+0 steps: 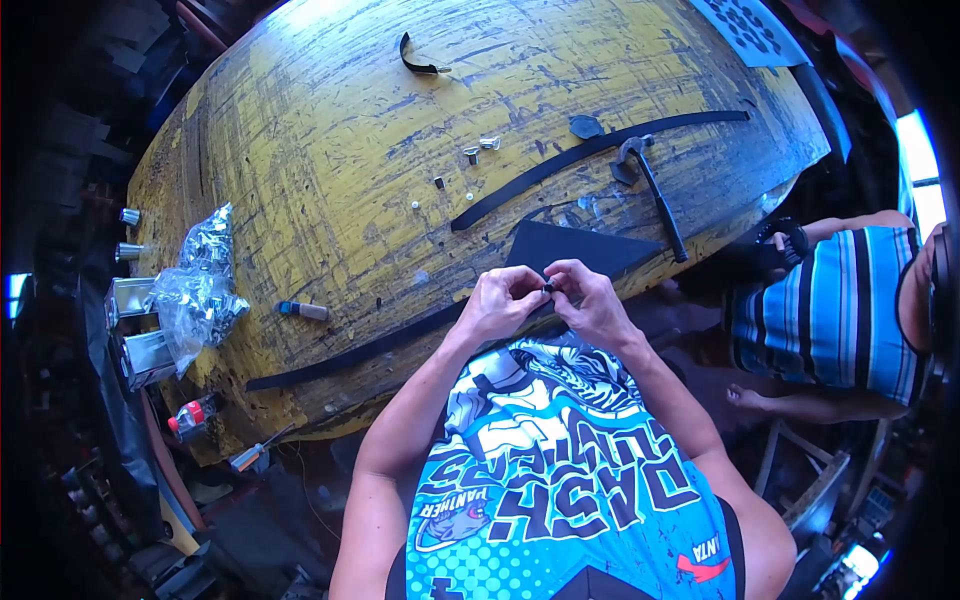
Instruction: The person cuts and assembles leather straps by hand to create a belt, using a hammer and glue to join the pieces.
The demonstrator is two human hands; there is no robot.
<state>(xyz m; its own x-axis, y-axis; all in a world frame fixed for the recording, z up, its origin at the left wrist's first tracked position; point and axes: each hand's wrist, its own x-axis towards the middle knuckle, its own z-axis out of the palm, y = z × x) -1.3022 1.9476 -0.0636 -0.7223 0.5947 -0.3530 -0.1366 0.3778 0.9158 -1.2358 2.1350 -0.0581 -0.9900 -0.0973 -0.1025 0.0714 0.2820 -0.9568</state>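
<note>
My left hand (pixel 497 303) and my right hand (pixel 592 302) meet at the table's near edge, in front of my chest. Fingertips of both pinch a small dark piece (pixel 548 286); it is mostly covered, and its kind cannot be made out. A long black strap (pixel 350 357) runs along the near edge towards my left hand; whether it joins the held piece is hidden. Just beyond the hands lies a flat black sheet (pixel 575 248). Farther off, a second black strap (pixel 580 154) lies beside a claw hammer (pixel 655 195).
Small metal parts (pixel 489 143), a dark round piece (pixel 586 126) and a short curled strip (pixel 412 62) lie on the scratched yellow table (pixel 330 160). At left are a clear plastic bag (pixel 200 290), tins (pixel 145 357), a bottle (pixel 190 416) and a screwdriver (pixel 258 452). Another person (pixel 820 310) stands at right.
</note>
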